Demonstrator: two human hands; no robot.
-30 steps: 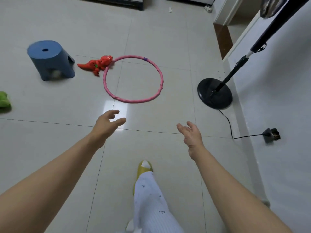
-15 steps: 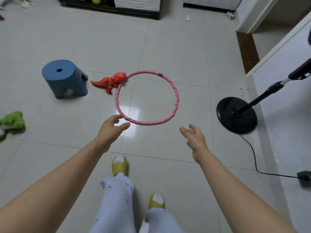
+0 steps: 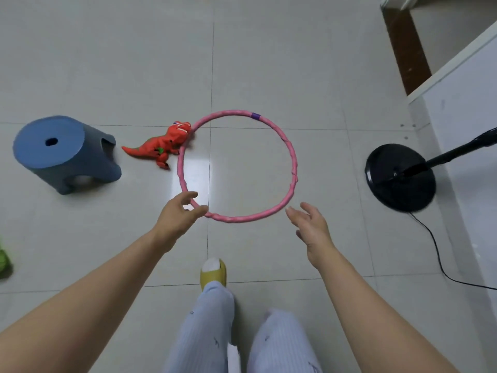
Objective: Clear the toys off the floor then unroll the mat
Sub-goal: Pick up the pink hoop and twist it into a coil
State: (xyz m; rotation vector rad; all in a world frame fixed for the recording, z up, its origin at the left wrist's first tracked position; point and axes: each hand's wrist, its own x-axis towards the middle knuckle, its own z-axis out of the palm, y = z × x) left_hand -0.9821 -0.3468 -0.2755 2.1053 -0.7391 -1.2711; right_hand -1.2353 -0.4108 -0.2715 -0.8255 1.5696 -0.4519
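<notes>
Stool: a round blue plastic stool [image 3: 63, 153] with a hole in its seat, standing at left.
Stand: a black round-based stand [image 3: 400, 177] at right, its pole leaning right.
Cable: a black cord [image 3: 437, 254] trailing from the base.
Floor: glossy pale tiled floor [image 3: 134, 63].

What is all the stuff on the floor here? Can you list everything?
hoop: one, pink with a purple band, flat on the floor in the middle
dinosaur toy: one, red, at the hoop's left edge
stool: one, blue, far left
plush toy: one, green, cut off at the left edge
stand base: one, black, right, with a black cord
slipper: one showing, yellow
left hand: open, over the hoop's near rim
right hand: open, beside the hoop
</notes>
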